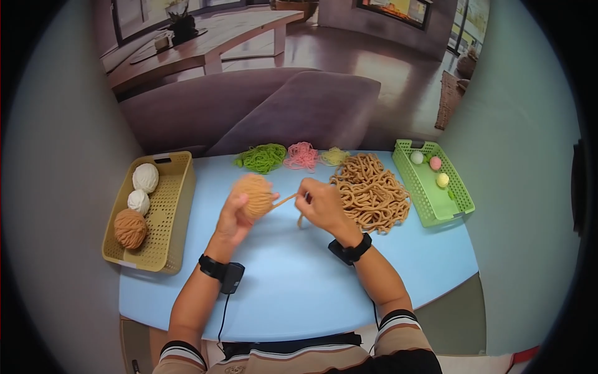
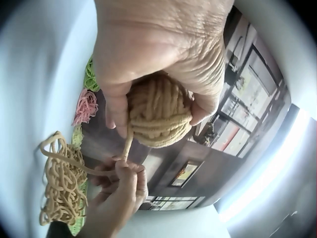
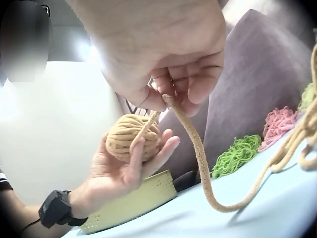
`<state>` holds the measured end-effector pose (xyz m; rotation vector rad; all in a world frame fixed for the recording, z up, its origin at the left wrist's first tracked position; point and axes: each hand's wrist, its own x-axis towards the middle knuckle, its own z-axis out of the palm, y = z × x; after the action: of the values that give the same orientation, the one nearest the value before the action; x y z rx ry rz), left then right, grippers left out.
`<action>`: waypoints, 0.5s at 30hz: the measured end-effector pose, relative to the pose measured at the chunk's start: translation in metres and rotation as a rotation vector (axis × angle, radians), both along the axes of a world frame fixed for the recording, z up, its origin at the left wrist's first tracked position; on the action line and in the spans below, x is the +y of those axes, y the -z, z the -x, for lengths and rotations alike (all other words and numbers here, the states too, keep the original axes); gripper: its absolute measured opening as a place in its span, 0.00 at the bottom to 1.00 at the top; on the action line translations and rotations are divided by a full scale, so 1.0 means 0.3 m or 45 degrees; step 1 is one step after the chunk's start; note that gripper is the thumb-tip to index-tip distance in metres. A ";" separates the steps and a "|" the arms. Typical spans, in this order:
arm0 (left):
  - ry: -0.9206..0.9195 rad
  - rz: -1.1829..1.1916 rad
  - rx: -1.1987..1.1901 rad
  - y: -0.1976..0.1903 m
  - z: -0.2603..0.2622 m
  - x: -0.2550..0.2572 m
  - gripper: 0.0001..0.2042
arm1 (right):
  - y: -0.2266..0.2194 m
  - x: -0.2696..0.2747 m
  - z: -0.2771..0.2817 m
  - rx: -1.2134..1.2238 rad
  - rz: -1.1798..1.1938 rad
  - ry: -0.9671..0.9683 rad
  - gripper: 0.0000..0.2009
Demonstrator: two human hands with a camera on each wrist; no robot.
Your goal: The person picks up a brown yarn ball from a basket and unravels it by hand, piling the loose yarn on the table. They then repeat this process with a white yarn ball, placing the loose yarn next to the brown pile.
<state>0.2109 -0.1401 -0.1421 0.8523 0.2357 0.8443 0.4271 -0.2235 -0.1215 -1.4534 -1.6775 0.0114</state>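
My left hand (image 1: 233, 219) grips a tan ball of yarn (image 1: 254, 196) above the blue table, its fingers and thumb curved round the sides in the left wrist view. A short taut strand (image 2: 127, 148) runs from the ball to my right hand (image 1: 321, 204), which pinches it between thumb and fingertips. Below that pinch, the yarn (image 3: 199, 153) droops in a loop to the table in the right wrist view and leads toward the loose heap. That heap of thick tan yarn (image 1: 372, 194) lies just right of my right hand.
On the left, a yellow-brown basket (image 1: 177, 212) holds two white balls (image 1: 145, 178) and a brown ball (image 1: 130, 229). Green (image 1: 264, 158), pink (image 1: 301, 156) and pale yellow yarn (image 1: 334, 156) lie along the back edge. A green basket (image 1: 430, 215) with small balls stands right.
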 end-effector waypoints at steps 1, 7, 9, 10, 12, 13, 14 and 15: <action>0.051 -0.064 0.031 -0.003 -0.004 -0.007 0.35 | -0.006 0.000 -0.004 -0.039 -0.028 0.085 0.05; 0.230 -0.048 0.136 -0.019 -0.002 -0.034 0.36 | -0.010 0.013 0.001 0.066 -0.096 0.183 0.06; 0.268 -0.069 0.127 -0.025 0.001 -0.029 0.36 | -0.005 0.014 -0.032 0.033 -0.126 0.253 0.06; 0.280 -0.099 0.149 -0.015 0.003 -0.024 0.36 | -0.012 0.014 -0.058 0.139 -0.178 0.296 0.06; 0.297 -0.163 0.186 0.011 0.007 -0.008 0.34 | -0.043 0.018 -0.123 0.344 -0.283 0.375 0.05; 0.252 -0.173 0.206 0.015 0.005 -0.008 0.33 | -0.065 0.011 -0.150 0.378 -0.353 0.382 0.05; 0.208 -0.183 0.228 0.018 -0.001 -0.012 0.32 | -0.089 -0.001 -0.176 0.412 -0.423 0.390 0.06; 0.165 -0.193 0.251 0.021 -0.002 -0.012 0.30 | -0.110 -0.013 -0.202 0.476 -0.449 0.410 0.06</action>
<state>0.2115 -0.1438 -0.1484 1.0833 0.2881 0.6637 0.4876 -0.2273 -0.0887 -1.3371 -1.0714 -0.1721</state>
